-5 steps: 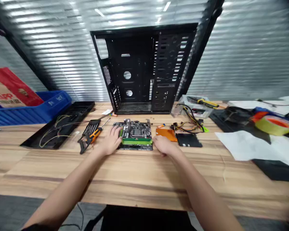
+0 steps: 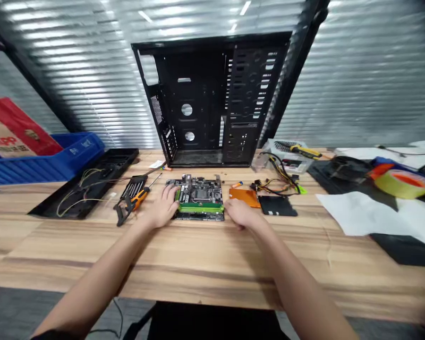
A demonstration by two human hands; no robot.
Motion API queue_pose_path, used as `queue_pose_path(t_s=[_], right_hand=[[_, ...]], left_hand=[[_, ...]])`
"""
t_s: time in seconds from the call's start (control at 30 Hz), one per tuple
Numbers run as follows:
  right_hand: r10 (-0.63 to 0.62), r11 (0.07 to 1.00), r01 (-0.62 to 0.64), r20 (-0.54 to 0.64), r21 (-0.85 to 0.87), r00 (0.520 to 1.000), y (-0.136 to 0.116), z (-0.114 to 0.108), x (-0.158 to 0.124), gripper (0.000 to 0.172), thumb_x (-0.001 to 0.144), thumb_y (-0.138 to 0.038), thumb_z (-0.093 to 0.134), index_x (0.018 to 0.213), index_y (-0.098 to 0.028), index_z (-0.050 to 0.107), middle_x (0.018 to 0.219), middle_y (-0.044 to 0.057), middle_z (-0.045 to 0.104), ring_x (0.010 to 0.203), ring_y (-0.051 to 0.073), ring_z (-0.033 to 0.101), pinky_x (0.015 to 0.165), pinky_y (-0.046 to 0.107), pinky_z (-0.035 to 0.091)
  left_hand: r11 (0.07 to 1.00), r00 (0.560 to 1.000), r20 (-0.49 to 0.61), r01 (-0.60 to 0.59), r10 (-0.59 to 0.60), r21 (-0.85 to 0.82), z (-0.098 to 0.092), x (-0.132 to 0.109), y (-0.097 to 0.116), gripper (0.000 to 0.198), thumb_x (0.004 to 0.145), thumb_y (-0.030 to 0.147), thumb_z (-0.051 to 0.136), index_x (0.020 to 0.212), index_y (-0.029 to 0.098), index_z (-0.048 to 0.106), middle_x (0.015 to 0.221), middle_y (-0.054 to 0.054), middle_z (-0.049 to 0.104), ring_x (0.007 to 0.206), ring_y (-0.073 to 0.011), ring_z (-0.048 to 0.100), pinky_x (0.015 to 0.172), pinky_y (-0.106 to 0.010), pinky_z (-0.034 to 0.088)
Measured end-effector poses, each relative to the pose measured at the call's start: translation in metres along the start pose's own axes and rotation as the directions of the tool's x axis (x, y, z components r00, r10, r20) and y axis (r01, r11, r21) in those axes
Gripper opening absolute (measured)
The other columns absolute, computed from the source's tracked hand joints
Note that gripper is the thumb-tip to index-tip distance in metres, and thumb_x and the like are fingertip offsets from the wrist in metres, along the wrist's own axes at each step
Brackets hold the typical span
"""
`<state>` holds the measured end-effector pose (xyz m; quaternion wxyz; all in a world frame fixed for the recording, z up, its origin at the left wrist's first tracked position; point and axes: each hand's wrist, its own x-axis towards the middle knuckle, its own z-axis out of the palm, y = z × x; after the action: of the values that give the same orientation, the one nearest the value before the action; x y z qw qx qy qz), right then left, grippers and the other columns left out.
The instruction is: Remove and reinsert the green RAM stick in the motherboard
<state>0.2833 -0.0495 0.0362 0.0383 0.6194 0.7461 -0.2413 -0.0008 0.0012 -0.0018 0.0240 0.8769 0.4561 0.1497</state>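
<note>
A motherboard (image 2: 200,189) lies flat on the table in front of me, with a green memory module (image 2: 200,207) running across its near part. My left hand (image 2: 163,206) rests along the board's left edge, fingers stretched forward and the thumb close to the module's left end. At the module's right end is my right hand (image 2: 239,211), its fingers curled. What those fingers pinch or press is hidden. Just beyond the right hand lie an orange flat piece (image 2: 245,197) and a black flat drive-like piece (image 2: 277,206).
Behind the board stands a black computer case (image 2: 201,160). Orange-and-black pliers (image 2: 124,208), a screwdriver (image 2: 140,197) and a black panel (image 2: 81,208) with wires lie left, by a blue bin (image 2: 46,165). Cables (image 2: 281,174), a clear box (image 2: 293,163), papers (image 2: 361,212) and yellow tape (image 2: 407,184) are right.
The view has shifted very slightly. Both hands keep their places at the motherboard, and nothing else has visibly moved.
</note>
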Motion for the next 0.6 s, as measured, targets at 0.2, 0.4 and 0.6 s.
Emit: queue_pose_path(t_s=[0.2,0.4,0.6], right_hand=[[0.076,0.956,-0.08,0.022,0.282,0.997,0.003,0.003,0.001,0.035,0.092,-0.016,0.028,0.096,-0.012,0.062,0.08,0.01,0.068,0.033,0.009,0.052,0.037,0.021,0.039],[0.105,0.897,-0.102,0.016,0.43,0.994,0.004,0.003,-0.001,0.03,0.092,-0.022,0.032,0.093,-0.015,0.061,0.06,0.003,0.06,0.032,0.01,0.047,0.037,0.021,0.038],[0.15,0.9,-0.089,-0.111,0.428,0.982,0.011,0.003,0.002,0.023,0.09,-0.03,0.043,0.078,-0.016,0.057,0.058,0.002,0.058,0.043,0.013,0.053,0.046,0.022,0.038]], left_hand=[[0.994,0.999,0.026,0.037,-0.034,-0.107,-0.001,-0.001,-0.005,0.048,0.093,0.035,0.026,0.136,0.014,0.031,0.14,-0.018,0.037,0.14,-0.0288,0.024,0.115,-0.055,0.023],[0.983,0.996,0.043,0.081,-0.075,-0.164,-0.004,0.0,-0.005,0.054,0.091,0.036,0.031,0.138,0.009,0.027,0.142,-0.021,0.032,0.139,-0.0312,0.024,0.114,-0.056,0.023],[0.996,0.999,-0.05,0.017,-0.022,-0.084,-0.026,0.0,0.008,0.04,0.093,0.035,0.034,0.125,0.015,0.045,0.14,-0.017,0.035,0.134,-0.03,0.031,0.112,-0.054,0.027]])
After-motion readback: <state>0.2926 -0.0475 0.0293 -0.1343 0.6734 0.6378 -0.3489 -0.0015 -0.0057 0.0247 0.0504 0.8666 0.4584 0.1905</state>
